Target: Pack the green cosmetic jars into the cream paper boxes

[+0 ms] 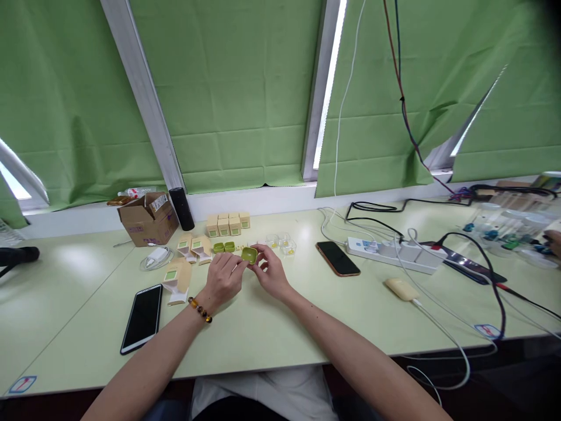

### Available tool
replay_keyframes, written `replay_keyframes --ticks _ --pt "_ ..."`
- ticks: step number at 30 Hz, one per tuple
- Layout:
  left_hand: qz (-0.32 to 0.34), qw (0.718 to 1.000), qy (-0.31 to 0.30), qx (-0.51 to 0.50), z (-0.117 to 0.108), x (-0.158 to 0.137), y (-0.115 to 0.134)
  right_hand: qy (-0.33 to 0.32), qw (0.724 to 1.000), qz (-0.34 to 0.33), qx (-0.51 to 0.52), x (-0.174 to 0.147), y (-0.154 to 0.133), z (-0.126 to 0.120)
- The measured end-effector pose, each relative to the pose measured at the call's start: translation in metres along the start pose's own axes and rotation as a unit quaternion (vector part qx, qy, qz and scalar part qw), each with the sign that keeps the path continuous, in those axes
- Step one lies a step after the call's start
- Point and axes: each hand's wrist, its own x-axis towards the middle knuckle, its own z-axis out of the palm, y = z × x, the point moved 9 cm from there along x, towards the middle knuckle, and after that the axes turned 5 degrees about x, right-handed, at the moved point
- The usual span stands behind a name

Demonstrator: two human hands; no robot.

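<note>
Between my two hands a small green square box (249, 255) is held up, its hollow inside facing me. My left hand (224, 277) has its fingers closed at the left edge of the box. The fingers of my right hand (270, 272) grip its right side. Behind my left hand stand two similar green boxes (224, 247), with tiny pieces beside them that are too small to name. Clear little containers (288, 248) with yellow bits inside sit behind my right hand. Opened cardboard cartons (177, 276) with green windows lie left of my left hand.
Several closed small cartons (223, 225) stand at the back near a cardboard box (149, 219) and a black cylinder (181, 209). Phones (142, 318) lie left and right. A power strip (394, 255) with cables occupies the right, where another person's hand shows at the edge.
</note>
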Motion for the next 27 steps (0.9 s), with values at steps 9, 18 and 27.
replay_keyframes --ticks 9,18,27 --pt "-0.106 0.988 0.063 -0.093 -0.01 -0.01 -0.031 -0.038 0.992 0.067 0.097 -0.005 0.001 0.006" --pt "-0.053 0.99 0.008 -0.129 0.006 -0.01 -0.019 -0.101 0.98 0.094 0.142 -0.008 0.014 0.019" --pt "-0.165 0.971 -0.024 -0.169 0.022 -0.014 -0.034 -0.09 0.964 0.137 0.211 -0.007 0.016 0.016"
